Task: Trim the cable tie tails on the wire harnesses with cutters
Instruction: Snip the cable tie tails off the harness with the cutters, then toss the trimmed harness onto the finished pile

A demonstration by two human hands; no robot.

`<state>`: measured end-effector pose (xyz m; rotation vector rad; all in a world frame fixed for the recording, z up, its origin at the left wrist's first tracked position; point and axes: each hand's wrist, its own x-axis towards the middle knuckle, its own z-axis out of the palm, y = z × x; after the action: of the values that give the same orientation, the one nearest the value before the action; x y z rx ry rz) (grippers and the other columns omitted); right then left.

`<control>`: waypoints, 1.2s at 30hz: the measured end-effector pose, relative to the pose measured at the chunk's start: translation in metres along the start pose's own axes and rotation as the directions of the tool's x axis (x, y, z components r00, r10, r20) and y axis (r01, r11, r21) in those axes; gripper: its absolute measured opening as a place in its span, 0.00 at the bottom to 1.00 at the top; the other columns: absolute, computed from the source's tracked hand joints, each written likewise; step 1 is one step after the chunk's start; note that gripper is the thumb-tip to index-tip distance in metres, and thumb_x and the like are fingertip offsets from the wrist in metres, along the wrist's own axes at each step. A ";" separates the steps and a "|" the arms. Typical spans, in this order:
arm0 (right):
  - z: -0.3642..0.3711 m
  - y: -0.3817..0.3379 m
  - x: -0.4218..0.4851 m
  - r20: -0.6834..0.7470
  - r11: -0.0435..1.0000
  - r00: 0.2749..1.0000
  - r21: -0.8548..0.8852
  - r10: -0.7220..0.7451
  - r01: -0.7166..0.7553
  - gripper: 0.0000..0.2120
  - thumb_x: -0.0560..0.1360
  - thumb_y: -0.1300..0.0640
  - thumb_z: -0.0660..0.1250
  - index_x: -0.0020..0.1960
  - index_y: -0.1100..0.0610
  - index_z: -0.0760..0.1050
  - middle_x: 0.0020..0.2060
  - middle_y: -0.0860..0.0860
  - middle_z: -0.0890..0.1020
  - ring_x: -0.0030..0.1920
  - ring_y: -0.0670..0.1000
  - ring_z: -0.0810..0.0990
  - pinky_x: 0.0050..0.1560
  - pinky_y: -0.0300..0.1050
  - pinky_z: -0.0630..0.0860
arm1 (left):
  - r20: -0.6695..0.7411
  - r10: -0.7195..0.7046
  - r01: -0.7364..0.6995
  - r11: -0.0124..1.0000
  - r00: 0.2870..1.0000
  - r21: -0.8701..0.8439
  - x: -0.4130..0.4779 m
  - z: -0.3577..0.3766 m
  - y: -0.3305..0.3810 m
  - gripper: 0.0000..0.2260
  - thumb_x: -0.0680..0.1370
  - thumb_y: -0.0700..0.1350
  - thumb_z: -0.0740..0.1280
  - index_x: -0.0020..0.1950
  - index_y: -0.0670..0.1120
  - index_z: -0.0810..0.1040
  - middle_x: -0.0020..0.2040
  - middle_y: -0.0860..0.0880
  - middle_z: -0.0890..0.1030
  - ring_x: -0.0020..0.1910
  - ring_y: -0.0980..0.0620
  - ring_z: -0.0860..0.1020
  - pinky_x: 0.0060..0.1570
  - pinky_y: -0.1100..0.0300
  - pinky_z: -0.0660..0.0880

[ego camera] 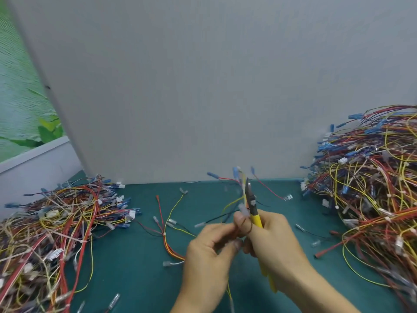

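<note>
Your left hand (209,251) pinches the harness (235,172), likely light and floppy, near the table's (135,256) front edge. Your right hand (274,241) grips the cutters (253,207). Best hold close beside the tie (244,210).

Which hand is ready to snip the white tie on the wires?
The right hand: it grips the yellow cutters, blades up beside the white tie. The left hand only pinches the wires.
</note>
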<state>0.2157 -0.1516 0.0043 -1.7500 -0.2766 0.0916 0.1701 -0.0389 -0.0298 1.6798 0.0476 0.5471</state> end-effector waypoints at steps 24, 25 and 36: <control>-0.154 -0.110 0.031 -0.368 0.664 0.647 -0.687 -0.668 0.296 0.07 0.80 0.54 0.62 0.52 0.56 0.77 0.36 0.53 0.78 0.39 0.59 0.76 0.41 0.56 0.75 | 0.054 0.147 -0.155 0.872 0.988 0.465 0.003 -0.023 -0.020 0.07 0.71 0.39 0.75 0.41 0.51 0.85 0.43 0.61 0.82 0.48 0.68 0.77 0.47 0.77 0.68; -0.168 -0.121 0.035 -0.372 0.648 0.635 -0.710 -0.677 0.275 0.08 0.80 0.54 0.62 0.53 0.57 0.77 0.38 0.55 0.79 0.40 0.61 0.76 0.43 0.57 0.74 | 0.060 0.141 -0.152 0.869 0.988 0.471 0.003 -0.024 -0.021 0.07 0.71 0.39 0.75 0.40 0.52 0.85 0.43 0.62 0.82 0.48 0.68 0.77 0.46 0.77 0.69; -0.323 -0.158 0.100 -0.482 0.406 0.655 -0.870 -0.581 -0.280 0.14 0.75 0.52 0.60 0.54 0.62 0.72 0.41 0.67 0.77 0.41 0.68 0.77 0.42 0.58 0.76 | 0.062 0.085 -0.104 0.878 0.994 0.467 0.008 -0.025 -0.024 0.11 0.68 0.37 0.77 0.37 0.54 0.85 0.46 0.71 0.78 0.47 0.71 0.75 0.46 0.76 0.70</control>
<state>0.3606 -0.4101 0.2315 -2.6604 0.1927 -1.1990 0.1740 -0.0082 -0.0482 2.1780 0.0739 0.6074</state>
